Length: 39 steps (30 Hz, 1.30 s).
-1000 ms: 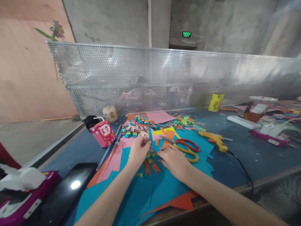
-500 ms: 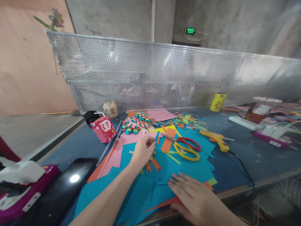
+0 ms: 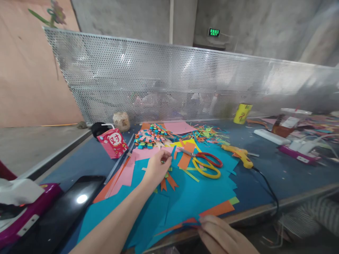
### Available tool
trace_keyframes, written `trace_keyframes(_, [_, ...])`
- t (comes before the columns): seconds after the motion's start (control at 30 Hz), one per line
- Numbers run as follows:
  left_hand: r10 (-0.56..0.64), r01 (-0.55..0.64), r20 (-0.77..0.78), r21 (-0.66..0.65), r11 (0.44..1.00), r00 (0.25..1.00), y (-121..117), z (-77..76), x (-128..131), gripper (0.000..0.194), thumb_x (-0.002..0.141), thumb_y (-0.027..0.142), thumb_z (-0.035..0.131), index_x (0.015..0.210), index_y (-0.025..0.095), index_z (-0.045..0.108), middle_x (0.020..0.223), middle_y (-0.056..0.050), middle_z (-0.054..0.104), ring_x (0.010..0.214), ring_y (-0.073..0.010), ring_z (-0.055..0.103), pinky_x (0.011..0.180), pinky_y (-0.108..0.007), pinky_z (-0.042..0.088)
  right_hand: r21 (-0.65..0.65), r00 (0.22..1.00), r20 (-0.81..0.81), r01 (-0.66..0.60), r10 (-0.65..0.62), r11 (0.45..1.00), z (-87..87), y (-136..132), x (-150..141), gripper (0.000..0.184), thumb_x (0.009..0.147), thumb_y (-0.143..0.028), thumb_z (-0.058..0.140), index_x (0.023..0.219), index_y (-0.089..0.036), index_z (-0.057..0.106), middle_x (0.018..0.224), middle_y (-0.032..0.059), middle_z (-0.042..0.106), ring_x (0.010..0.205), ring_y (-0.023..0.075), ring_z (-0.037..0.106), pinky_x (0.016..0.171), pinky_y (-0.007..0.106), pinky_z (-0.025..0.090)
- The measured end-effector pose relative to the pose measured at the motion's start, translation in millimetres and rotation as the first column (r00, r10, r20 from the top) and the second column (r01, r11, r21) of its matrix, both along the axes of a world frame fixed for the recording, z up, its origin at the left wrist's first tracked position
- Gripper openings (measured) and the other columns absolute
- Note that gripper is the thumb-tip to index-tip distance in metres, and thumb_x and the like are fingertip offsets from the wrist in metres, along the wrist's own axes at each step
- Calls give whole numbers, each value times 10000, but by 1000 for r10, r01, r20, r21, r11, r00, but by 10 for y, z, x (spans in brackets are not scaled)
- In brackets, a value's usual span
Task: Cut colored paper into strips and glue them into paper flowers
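Note:
My left hand [image 3: 159, 165] hovers low over the blue paper sheets [image 3: 201, 194], thumb and fingertips pinched together. Whatever is between them is too small to make out. Just below lies a cut-paper piece [image 3: 169, 181] with notched orange tails and green bits. My right hand [image 3: 222, 234] is at the front table edge, fingers together, with a dark blue paper strip [image 3: 191, 224] at its fingertips. Its thumb is mostly hidden. Scissors [image 3: 208, 164] with red and yellow handles lie to the right of my left hand, blades over an orange paper piece [image 3: 186, 155].
A yellow glue gun [image 3: 239, 154] lies on the right with its cord over the front edge. Fringed paper pieces [image 3: 150, 137] and scraps [image 3: 208, 134] lie behind. On the left are a red drink carton [image 3: 113, 143], a phone [image 3: 76, 204] and a purple power strip [image 3: 34, 215].
My right hand has slid toward me to the table edge, its flat fingers now drawn together, and the blue strip has come along. My left hand stays at nearly the same place.

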<state>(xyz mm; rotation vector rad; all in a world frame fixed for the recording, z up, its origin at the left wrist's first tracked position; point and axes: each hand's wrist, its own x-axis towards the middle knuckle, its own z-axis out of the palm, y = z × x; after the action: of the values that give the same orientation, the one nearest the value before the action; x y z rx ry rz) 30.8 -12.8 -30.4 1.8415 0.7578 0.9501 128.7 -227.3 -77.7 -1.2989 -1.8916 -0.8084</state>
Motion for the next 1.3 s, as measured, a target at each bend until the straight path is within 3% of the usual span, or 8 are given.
trace_keyframes(0.2, [4, -3, -25, 6, 1000, 1000, -47, 53, 3, 84, 658, 250, 541, 697, 176, 551, 611, -4, 594, 588, -161, 588, 541, -257, 440, -299, 947, -311, -20, -78, 954, 153, 47, 357, 253, 863, -232, 373, 851, -223, 625, 854, 39, 672, 817, 142, 630, 735, 195, 510])
trace_keyframes(0.4, [-50, 50, 8, 23, 998, 999, -51, 38, 5, 97, 664, 266, 549, 696, 175, 551, 604, 1, 585, 568, -143, 564, 528, -241, 424, -464, 612, -709, -29, -352, 885, 486, 315, 527, 63, 708, -235, 560, 682, -200, 606, 711, 24, 657, 698, 164, 625, 606, 235, 513])
trace_keyframes(0.67, [-52, 53, -20, 68, 996, 998, -44, 33, 7, 122, 680, 286, 527, 714, 169, 539, 625, 0, 579, 584, -146, 565, 543, -251, 432, -371, 355, -907, -413, -227, 832, 513, 844, 565, 145, 661, -230, 562, 798, -192, 531, 840, 30, 620, 824, 174, 624, 723, 286, 498])
trace_keyframes(0.83, [-65, 66, -12, 67, 996, 998, -30, 19, 14, 104, 691, 270, 513, 717, 170, 529, 639, -4, 579, 597, -144, 568, 567, -256, 440, -416, 517, -829, -320, -211, 851, 642, 988, 613, 119, 699, -229, 532, 813, -195, 545, 878, 42, 643, 825, 173, 623, 716, 295, 499])
trace_keyframes(0.9, [-72, 73, -13, 70, 995, 997, -21, 0, 19, 104, 695, 267, 507, 726, 171, 533, 655, -9, 585, 613, -148, 573, 562, -255, 439, -465, 674, -691, -138, -262, 874, 785, 1074, 738, 88, 730, -211, 499, 781, -195, 570, 810, 25, 660, 783, 158, 625, 710, 282, 493])
trace_keyframes(0.97, [-71, 71, -4, 73, 995, 997, -14, -10, 19, 104, 695, 268, 504, 721, 172, 534, 650, -7, 583, 609, -147, 569, 550, -252, 437, -461, 802, -446, 175, -397, 870, 943, 1218, 941, 167, 764, -166, 445, 813, -202, 601, 838, 16, 665, 813, 143, 612, 769, 280, 468])
trace_keyframes(1.13, [-46, 44, 21, 77, 996, 999, 9, 0, 0, 93, 696, 255, 506, 712, 169, 536, 646, -1, 573, 598, -138, 561, 565, -254, 450, -469, 756, -273, 436, -595, 768, 1169, 1743, 1548, 343, 717, -12, 356, 901, -147, 612, 1050, 117, 603, 1014, 220, 528, 882, 423, 372])
trace_keyframes(1.3, [-41, 38, 53, 43, 998, 998, 30, 6, -15, 85, 695, 247, 502, 720, 173, 535, 631, 12, 541, 597, -136, 551, 518, -235, 446, -598, 678, -104, 543, -728, 590, 1135, 1953, 1818, 351, 731, -59, 432, 1001, -227, 583, 1035, 71, 627, 1033, 256, 515, 926, 608, 166])
